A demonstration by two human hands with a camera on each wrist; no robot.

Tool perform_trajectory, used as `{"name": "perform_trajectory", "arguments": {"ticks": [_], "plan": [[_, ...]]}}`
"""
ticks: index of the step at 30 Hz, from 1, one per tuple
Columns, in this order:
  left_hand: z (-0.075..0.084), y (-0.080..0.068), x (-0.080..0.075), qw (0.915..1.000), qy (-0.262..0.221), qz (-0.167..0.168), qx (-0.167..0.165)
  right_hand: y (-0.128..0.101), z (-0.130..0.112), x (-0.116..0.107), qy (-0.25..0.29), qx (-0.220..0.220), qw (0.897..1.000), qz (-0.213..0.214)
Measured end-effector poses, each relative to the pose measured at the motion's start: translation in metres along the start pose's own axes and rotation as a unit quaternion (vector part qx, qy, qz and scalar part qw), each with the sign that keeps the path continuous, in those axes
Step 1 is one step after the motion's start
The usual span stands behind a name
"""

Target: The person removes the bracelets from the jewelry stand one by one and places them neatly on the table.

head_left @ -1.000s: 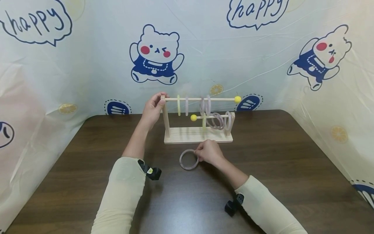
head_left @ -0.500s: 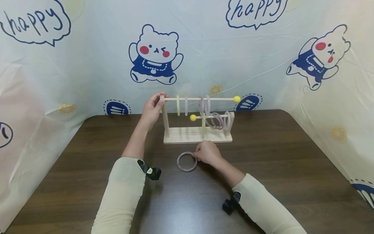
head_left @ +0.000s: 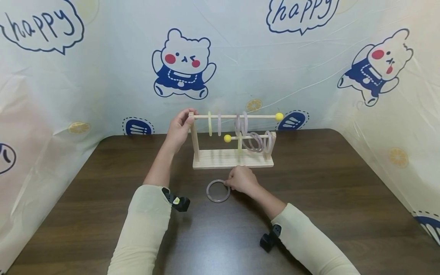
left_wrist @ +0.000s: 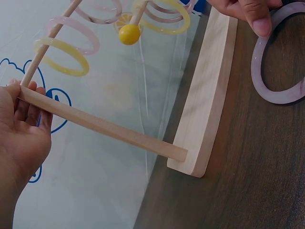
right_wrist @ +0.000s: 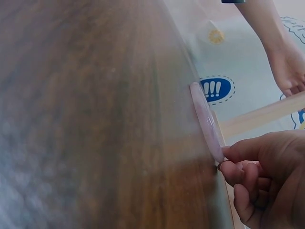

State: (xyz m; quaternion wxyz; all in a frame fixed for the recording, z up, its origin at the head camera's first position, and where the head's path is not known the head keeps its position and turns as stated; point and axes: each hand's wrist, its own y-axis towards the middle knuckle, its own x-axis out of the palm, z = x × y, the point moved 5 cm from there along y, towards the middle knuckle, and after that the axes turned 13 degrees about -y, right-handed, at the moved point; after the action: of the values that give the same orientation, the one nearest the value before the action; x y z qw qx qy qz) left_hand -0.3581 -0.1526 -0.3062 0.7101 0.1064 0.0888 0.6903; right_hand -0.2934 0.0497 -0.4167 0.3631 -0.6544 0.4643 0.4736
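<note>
My dark brown wooden bench (head_left: pixel 326 183) carries a pale wooden rack base (head_left: pixel 220 159) toward its back edge, and just in front of it lies a pale pink translucent ring (head_left: pixel 218 191).

Light over my work is even and bright, diffuse from above. Shadows on the dark tabletop (head_left: pixel 309 183) are soft and faint. Mild sheen on the plastic backdrop (head_left: pixel 240 57) behind the tabletop. Head view sharp, slight bowing toward its edges. Left wrist view crisp. Right wrist view: tabletop smeared and out of focus near the lens.
</note>
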Motion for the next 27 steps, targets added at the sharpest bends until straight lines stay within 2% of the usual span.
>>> {"name": "perform_trajectory", "arguments": {"ticks": [11, 27], "plan": [[0.0014, 0.0003, 0.0009, 1.0000, 0.000, 0.003, 0.002, -0.0007, -0.0004, -0.0005, 0.000, 0.003, 1.000, -0.001], [-0.0006, 0.0007, 0.0012, 0.9999, -0.011, 0.003, -0.001, -0.0033, -0.0035, -0.0079, 0.022, -0.025, 0.999, 0.012]]}}
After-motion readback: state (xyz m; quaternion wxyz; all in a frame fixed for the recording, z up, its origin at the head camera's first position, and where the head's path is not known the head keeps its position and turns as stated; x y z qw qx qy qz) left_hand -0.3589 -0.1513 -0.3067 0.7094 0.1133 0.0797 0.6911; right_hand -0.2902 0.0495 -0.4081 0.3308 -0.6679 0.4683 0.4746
